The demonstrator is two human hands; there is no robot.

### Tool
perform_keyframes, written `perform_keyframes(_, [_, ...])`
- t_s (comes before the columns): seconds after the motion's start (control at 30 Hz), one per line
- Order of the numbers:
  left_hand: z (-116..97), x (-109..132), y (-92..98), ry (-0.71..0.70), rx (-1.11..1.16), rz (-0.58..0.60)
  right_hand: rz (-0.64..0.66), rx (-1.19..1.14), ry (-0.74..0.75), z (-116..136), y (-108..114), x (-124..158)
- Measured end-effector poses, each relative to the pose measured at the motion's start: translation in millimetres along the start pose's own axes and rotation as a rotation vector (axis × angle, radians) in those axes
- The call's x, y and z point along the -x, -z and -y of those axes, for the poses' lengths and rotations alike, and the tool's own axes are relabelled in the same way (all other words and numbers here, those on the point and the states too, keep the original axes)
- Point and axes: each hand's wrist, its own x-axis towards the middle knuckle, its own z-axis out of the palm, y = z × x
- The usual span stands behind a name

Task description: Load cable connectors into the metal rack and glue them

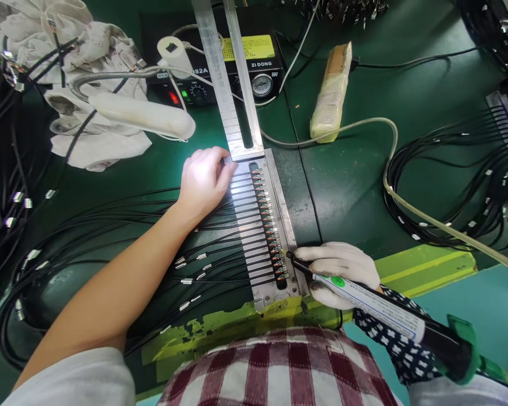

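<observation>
One dispensing syringe point(376, 307), held pen-style in the gloved right hand point(341, 270), which is closed around it. Its black tip touches the lower end of the connector row point(268, 220). One metal fixture point(281, 197) holds that single row, well over a dozen plugs, exact count unclear. Each plug is fed by a black cable point(152, 225) from the left. The bare left hand point(203, 180) lies flat on the fixture's top end, fingers together, holding nothing. Further out: two steel rails point(232, 73), one controller box point(254, 67), one lamp point(144, 115), one wrapped block point(332, 93), one clear tube point(389, 169).
</observation>
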Motion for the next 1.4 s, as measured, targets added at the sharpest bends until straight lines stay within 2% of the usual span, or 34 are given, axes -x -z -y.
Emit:
perform_keyframes(0.23, [1,1,0.1,0.0,0.002,0.013,0.007,-0.007,-0.008,9,0,9])
perform_keyframes(0.7, [2,1,-1.3,0.0,-0.002,0.007,0.078,0.022,-0.043,7,-1,10])
perform_keyframes(1.4, [0,1,-1.2,-0.01,-0.004,-0.014,0.032,-0.008,-0.046,7,-2,15])
